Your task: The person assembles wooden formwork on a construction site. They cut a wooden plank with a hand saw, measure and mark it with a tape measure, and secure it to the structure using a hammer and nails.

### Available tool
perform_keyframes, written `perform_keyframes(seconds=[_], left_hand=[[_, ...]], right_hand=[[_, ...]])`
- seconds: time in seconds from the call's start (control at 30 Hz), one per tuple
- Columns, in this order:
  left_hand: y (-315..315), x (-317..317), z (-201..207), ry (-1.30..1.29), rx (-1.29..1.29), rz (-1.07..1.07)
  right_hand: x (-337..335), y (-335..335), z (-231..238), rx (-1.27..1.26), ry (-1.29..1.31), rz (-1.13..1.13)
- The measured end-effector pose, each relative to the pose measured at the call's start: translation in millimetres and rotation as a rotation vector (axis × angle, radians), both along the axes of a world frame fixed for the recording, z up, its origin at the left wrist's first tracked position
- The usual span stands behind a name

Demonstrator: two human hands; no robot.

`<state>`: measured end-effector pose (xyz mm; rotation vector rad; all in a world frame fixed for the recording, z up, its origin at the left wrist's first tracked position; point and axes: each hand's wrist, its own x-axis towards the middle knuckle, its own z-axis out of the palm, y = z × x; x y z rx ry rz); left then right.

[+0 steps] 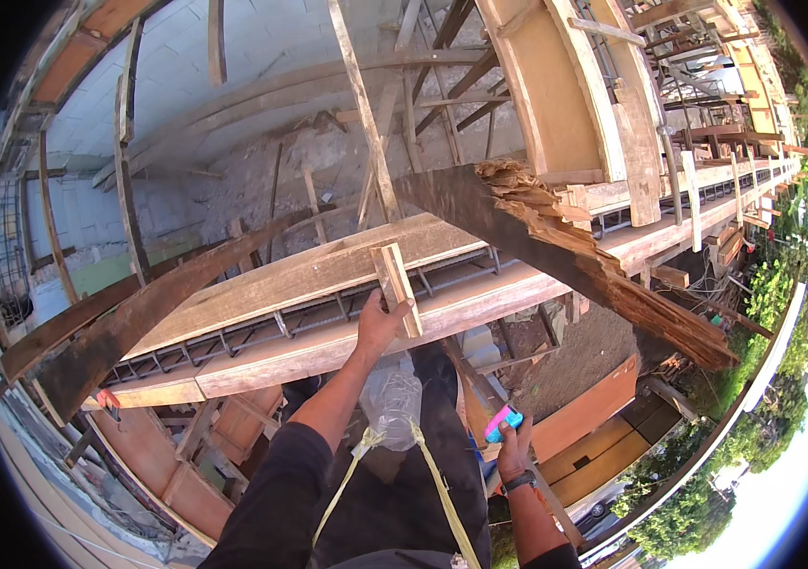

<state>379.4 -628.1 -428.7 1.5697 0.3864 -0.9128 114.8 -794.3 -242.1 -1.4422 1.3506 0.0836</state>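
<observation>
My left hand grips the lower part of a short wooden batten. The batten lies across the top of a long timber beam form, bridging its two side boards. Inside the form runs a steel rebar cage. Lower and to the right, my right hand is closed around a small pink and bright-blue object, whose kind I cannot make out. A watch sits on that wrist. Between my arms a clear plastic bag hangs from a yellow strap in front of me.
A dark, splintered plank slants over the form to my right. Another dark timber crosses at left. Upright props stand beyond the form. Brown panels and rubble lie below, with trees at the right.
</observation>
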Motion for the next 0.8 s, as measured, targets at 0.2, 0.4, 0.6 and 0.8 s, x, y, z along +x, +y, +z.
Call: perform_keyframes(seconds=[0.2, 0.4, 0.6, 0.8], left_hand=[[-5.4, 3.9, 4.0, -0.044, 0.146, -0.073], [6.7, 4.7, 19.3, -0.123, 0.128, -0.055], [17.5, -15.7, -25.3, -0.136, -0.067, 0.046], [1.5, -4.8, -13.8, 0.025, 0.154, 0.061]], right_hand=[[-8.5, -0.3, -7.5, -0.01, 0.043, 0.063], [-8.7, -0.1, -14.7, 0.0, 0.013, 0.051], [-6.9, -1.9, -19.3, 0.009, 0.005, 0.1], [8.8, 3.1, -12.4, 0.015, 0.009, 0.088]])
